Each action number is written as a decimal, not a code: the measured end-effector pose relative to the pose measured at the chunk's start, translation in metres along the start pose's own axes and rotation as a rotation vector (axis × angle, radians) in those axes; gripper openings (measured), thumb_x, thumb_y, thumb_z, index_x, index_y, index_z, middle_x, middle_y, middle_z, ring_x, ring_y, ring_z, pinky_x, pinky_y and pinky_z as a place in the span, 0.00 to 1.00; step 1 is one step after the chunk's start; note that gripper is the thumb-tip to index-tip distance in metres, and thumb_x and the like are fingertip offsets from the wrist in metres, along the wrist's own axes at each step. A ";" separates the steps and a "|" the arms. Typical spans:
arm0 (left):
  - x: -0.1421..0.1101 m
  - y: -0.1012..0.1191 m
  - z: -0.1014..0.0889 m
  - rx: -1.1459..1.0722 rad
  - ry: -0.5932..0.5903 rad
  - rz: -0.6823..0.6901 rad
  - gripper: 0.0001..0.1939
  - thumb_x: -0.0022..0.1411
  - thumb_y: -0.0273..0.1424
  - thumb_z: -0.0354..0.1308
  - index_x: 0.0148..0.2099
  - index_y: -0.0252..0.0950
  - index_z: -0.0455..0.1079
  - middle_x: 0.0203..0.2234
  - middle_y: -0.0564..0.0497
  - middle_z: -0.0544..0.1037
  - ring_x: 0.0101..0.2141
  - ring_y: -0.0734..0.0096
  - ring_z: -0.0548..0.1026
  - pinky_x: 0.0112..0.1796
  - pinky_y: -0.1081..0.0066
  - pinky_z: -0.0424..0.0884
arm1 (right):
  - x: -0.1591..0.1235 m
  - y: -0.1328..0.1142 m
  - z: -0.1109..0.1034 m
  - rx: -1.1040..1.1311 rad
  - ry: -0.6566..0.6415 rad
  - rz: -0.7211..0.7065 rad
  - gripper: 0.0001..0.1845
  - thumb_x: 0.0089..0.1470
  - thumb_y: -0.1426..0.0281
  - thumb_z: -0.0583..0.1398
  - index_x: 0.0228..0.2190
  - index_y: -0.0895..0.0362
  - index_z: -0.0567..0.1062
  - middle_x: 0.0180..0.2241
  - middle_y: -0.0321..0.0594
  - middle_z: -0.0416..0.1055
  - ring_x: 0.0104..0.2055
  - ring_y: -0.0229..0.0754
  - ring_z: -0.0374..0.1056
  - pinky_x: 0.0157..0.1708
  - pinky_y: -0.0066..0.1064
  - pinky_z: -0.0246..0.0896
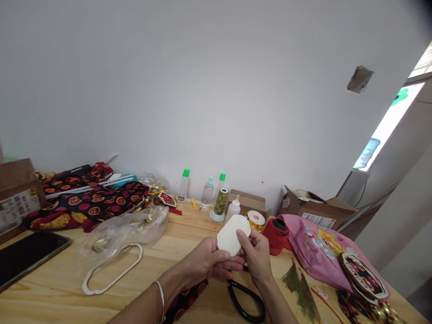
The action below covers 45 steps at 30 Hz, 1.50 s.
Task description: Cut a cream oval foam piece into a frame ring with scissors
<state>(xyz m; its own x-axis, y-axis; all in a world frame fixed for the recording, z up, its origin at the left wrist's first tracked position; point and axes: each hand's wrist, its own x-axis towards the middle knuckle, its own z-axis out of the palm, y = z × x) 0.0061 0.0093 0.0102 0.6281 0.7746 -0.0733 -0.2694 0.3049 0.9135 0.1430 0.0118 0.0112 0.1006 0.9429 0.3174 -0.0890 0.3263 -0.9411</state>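
Observation:
A flat white plaque (229, 235) with a scalloped outline is held up over the table between both hands. My left hand (205, 261) grips its lower left edge, thumb on the face and fingers underneath. At the right edge my right hand (254, 252) pinches it with the thumb on top. Below the hands lie black-handled scissors (248, 303), only the handle loops showing, and a strip of dark patterned fabric (187, 300). An empty pale wooden frame (113, 269) rests left of my left hand.
Bottles with green caps (184, 185), a spool of green thread (221, 202) and a white squeeze bottle (233, 208) stand along the wall. Patterned fabric (97, 200), a plastic bag (135, 227) and a phone (30, 256) lie left. Right are a red spool (276, 236), pink bag (317, 252) and green tassel (300, 288).

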 end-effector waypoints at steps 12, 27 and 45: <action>0.013 -0.013 0.012 -0.178 0.293 0.037 0.06 0.49 0.27 0.52 0.25 0.30 0.67 0.20 0.46 0.78 0.18 0.78 0.73 0.20 0.81 0.66 | -0.009 0.013 0.009 -0.212 0.270 -0.227 0.11 0.45 0.64 0.56 0.26 0.61 0.70 0.19 0.35 0.67 0.19 0.33 0.59 0.17 0.22 0.54; 0.008 -0.011 0.016 -0.147 0.189 0.058 0.13 0.48 0.36 0.56 0.27 0.27 0.71 0.21 0.45 0.77 0.18 0.80 0.71 0.18 0.82 0.63 | -0.009 0.003 0.009 -0.166 0.299 -0.224 0.13 0.46 0.62 0.56 0.24 0.61 0.68 0.16 0.32 0.66 0.15 0.32 0.60 0.14 0.22 0.56; 0.004 -0.003 0.018 -0.093 0.195 0.081 0.09 0.48 0.31 0.57 0.26 0.28 0.71 0.23 0.42 0.79 0.23 0.74 0.75 0.19 0.82 0.64 | -0.007 0.005 0.009 -0.003 0.299 -0.161 0.13 0.44 0.62 0.58 0.26 0.61 0.69 0.14 0.29 0.62 0.14 0.30 0.55 0.12 0.20 0.51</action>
<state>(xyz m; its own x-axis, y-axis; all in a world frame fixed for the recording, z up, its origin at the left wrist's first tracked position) 0.0221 0.0016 0.0147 0.4509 0.8884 -0.0858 -0.3848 0.2802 0.8794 0.1328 0.0076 0.0059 0.3996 0.8176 0.4144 -0.0454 0.4692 -0.8819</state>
